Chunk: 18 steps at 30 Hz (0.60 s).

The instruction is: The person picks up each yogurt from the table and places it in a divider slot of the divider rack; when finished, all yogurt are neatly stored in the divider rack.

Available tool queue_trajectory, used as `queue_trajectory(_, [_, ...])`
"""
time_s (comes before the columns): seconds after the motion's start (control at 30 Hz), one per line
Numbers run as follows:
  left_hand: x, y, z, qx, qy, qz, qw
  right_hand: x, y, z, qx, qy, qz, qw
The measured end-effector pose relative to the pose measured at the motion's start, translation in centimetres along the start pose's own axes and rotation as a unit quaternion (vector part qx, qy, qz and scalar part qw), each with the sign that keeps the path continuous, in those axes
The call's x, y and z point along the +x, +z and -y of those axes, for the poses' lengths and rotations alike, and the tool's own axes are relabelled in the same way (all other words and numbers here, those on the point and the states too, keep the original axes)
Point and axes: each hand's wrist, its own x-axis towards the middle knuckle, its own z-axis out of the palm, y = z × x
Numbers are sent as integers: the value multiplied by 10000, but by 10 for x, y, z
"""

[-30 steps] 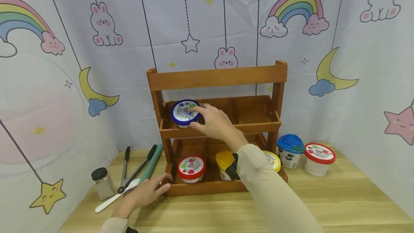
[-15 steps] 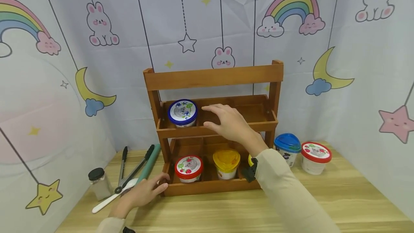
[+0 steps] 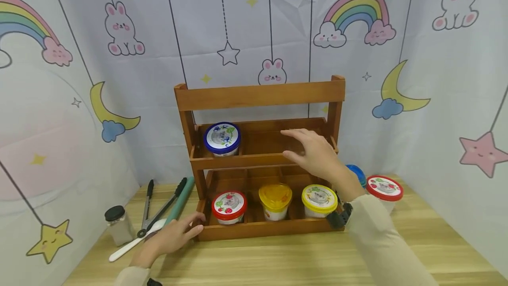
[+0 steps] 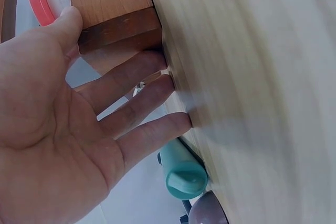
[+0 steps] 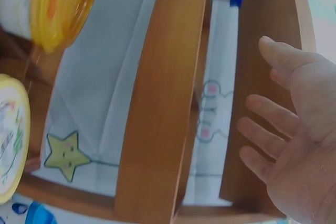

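Right hand point(image 3: 313, 157): is hovering, holding nothing, before the right part of the upper tier point(image 3: 262, 160); thumb and fingers are standing apart, gently bent.
Left hand point(image 3: 172, 235): is lying at the near left corner of the rack point(image 3: 259, 95), fingers spread and nearly straight, thumb beside the wood; whether it is pressing on the corner cannot be told.
Navy-lidded tub point(image 3: 222, 138): is sitting upright in the upper tier's left compartment, well apart from both hands.
Lower tier point(image 3: 258, 231): is holding, from left to right, a red-lidded tub point(image 3: 229, 207), a yellow-topped cup point(image 3: 275, 200) and a yellow-lidded tub point(image 3: 319, 200).
Table, right of the rack: a blue-topped cup point(image 3: 356, 174), partly hidden by the right arm, and a second red-lidded tub point(image 3: 384, 189) are standing side by side.
Table, left of the rack: a black-lidded jar point(image 3: 119, 225) is standing near tongs point(image 3: 163, 209) and a white spoon point(image 3: 127, 249).
Step at the rack: the person seems to be arranging tubs on the tiers, with the navy-lidded tub's placing apparently complete.
Next move for the right hand: if another tub is needed, the situation is probably calling for a reach rightward, past the rack's end, and a grip around a rim.
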Motion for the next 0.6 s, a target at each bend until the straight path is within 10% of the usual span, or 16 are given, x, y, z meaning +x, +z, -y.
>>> queue_trajectory(0.6, [0,1,3,31,-150,33,9999,-41,2,-41,-19,379,187,9991])
